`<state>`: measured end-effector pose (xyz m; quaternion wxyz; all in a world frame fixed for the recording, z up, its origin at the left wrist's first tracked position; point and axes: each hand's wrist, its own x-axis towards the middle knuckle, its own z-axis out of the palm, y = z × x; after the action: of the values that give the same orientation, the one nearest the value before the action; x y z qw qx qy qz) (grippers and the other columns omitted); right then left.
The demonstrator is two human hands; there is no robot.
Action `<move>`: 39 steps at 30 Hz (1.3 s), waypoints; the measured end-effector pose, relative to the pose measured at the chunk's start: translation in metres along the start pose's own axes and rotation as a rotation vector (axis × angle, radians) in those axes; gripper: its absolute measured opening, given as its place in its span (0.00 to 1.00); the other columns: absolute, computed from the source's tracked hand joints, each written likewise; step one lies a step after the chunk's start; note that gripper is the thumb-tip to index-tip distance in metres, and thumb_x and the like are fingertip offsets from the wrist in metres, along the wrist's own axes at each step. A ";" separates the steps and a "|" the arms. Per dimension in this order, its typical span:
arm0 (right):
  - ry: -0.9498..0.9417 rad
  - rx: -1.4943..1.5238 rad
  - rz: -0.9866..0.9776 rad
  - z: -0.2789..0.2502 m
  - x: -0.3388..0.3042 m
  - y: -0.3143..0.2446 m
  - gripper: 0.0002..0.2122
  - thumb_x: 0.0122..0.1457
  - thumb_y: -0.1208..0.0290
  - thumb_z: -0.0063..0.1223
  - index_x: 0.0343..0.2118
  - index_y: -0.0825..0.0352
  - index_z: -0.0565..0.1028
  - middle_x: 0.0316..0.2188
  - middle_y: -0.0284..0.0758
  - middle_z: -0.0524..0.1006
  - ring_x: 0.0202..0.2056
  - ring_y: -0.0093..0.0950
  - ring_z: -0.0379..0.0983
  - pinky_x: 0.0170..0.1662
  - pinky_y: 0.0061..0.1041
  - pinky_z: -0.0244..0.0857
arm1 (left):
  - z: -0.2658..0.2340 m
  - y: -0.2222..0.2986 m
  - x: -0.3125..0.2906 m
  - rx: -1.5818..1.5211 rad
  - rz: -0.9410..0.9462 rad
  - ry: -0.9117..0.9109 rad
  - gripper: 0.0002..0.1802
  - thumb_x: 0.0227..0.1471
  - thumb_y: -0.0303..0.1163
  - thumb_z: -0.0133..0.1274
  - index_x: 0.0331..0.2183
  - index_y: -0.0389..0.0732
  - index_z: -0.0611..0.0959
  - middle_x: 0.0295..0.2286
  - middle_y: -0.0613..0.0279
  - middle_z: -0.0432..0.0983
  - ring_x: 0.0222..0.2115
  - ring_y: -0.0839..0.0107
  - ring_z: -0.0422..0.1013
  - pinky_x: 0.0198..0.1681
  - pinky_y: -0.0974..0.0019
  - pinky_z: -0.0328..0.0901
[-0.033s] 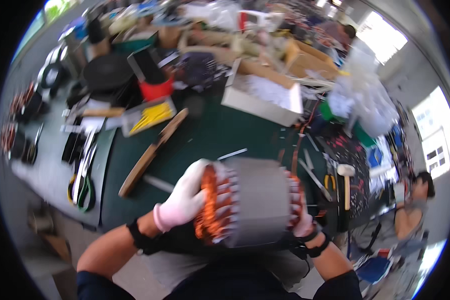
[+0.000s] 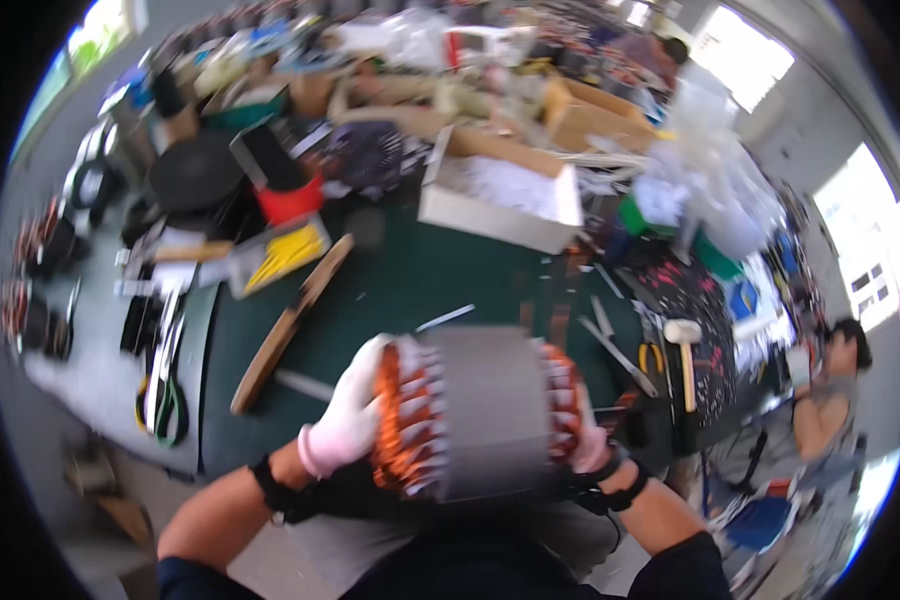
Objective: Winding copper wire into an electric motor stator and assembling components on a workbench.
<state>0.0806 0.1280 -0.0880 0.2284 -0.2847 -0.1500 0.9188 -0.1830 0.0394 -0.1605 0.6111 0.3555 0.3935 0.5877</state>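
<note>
A motor stator (image 2: 494, 415) with a smooth grey core and orange copper windings at both ends is held up at the near edge of the bench, its axis running left to right. My left hand (image 2: 348, 420), in a white glove with a pink cuff, grips the winding end on the left. At the other end, my right hand (image 2: 590, 432), also gloved, presses against the right-hand windings; most of its fingers are hidden behind the stator. Just beyond the stator lies a thin white strip (image 2: 445, 317) on the green bench top.
A wooden stick (image 2: 290, 330), scissors (image 2: 618, 352), yellow-handled pliers (image 2: 651, 362) and a pale-headed mallet (image 2: 685, 365) lie around. Farther back stand a white box of paper pieces (image 2: 490, 222), a tray of yellow strips (image 2: 242, 280) and plastic bags (image 2: 715, 190). A person (image 2: 828, 400) sits at the right.
The whole view has shifted slightly, with the bench things now farther left in the picture. Both hands keep their hold on the stator, which also appears a little more to the left.
</note>
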 end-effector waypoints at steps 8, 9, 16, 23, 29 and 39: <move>0.205 -1.120 -0.728 -0.088 0.045 0.050 0.12 0.64 0.73 0.52 0.49 0.69 0.70 0.48 0.45 0.71 0.46 0.42 0.73 0.53 0.35 0.70 | 0.028 -0.034 0.018 0.273 0.058 -0.176 0.20 0.71 0.44 0.42 0.55 0.43 0.75 0.45 0.63 0.77 0.47 0.70 0.74 0.54 0.64 0.70; 0.192 -0.685 -0.474 -0.082 0.046 0.051 0.16 0.58 0.77 0.55 0.49 0.70 0.70 0.49 0.48 0.69 0.51 0.47 0.69 0.57 0.32 0.66 | 0.017 -0.035 0.004 0.301 0.069 -0.145 0.19 0.71 0.42 0.42 0.55 0.42 0.74 0.46 0.63 0.77 0.47 0.71 0.74 0.54 0.64 0.70; 0.186 -1.572 -0.831 -0.035 -0.010 -0.006 0.14 0.65 0.68 0.54 0.49 0.69 0.72 0.46 0.47 0.74 0.46 0.46 0.74 0.53 0.36 0.69 | 0.005 0.008 -0.041 0.455 0.199 0.139 0.16 0.69 0.31 0.43 0.55 0.39 0.71 0.48 0.60 0.74 0.47 0.71 0.73 0.56 0.65 0.68; 0.542 -1.656 -1.304 -0.054 -0.037 -0.196 0.10 0.62 0.67 0.55 0.35 0.69 0.81 0.33 0.45 0.80 0.36 0.43 0.79 0.42 0.39 0.72 | -0.009 0.013 -0.110 1.199 0.397 0.468 0.14 0.58 0.20 0.54 0.47 0.34 0.77 0.40 0.49 0.75 0.38 0.56 0.74 0.46 0.58 0.69; 1.021 -1.342 -1.185 -0.104 0.005 -0.356 0.18 0.57 0.59 0.62 0.41 0.72 0.80 0.36 0.51 0.83 0.38 0.43 0.81 0.44 0.37 0.72 | 0.025 0.027 -0.104 1.425 0.482 0.414 0.18 0.56 0.22 0.57 0.49 0.34 0.77 0.41 0.44 0.75 0.43 0.47 0.72 0.51 0.52 0.66; 0.795 -1.196 -1.639 -0.051 -0.076 -0.297 0.05 0.61 0.75 0.57 0.33 0.72 0.81 0.24 0.31 0.80 0.26 0.19 0.73 0.32 0.23 0.68 | 0.025 0.025 -0.112 1.451 0.555 0.440 0.15 0.58 0.24 0.56 0.48 0.34 0.78 0.42 0.47 0.76 0.43 0.48 0.72 0.52 0.51 0.66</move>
<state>0.2660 0.3493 0.0263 0.6284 -0.4402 -0.6322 0.1080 -0.1713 -0.0699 -0.1196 -0.0315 0.6243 0.6858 0.3728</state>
